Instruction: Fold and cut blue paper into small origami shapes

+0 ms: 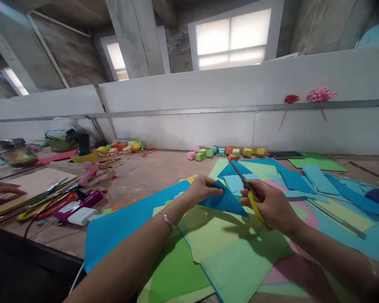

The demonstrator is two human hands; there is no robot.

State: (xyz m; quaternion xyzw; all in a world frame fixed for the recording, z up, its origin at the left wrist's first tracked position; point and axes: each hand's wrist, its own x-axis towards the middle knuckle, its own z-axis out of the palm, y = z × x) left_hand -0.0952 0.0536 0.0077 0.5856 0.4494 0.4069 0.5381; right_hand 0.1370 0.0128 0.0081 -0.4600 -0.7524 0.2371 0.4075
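Between the thumb and fingers of my left hand (203, 190) is a folded blue sheet of paper (229, 203), its pointed corner turned toward my right hand. My right hand (268, 205) grips the yellow handles of a pair of scissors (255, 207), whose dark blades point up and away. Close behind the blades lies another blue paper triangle (230, 169). Under both hands spread overlapping sheets, among them a pale yellow-green sheet (208, 240), a large blue sheet (113, 231) and a green sheet (177, 269).
Small colored paper cubes (210, 152) line the wall. At left lie a pink glue gun (90, 171), a purple power strip (78, 206) and a glass jar (15, 153). Another person's hand (4, 190) rests at far left. Blue strips and a metal ruler-like bar (337, 219) lie at right.
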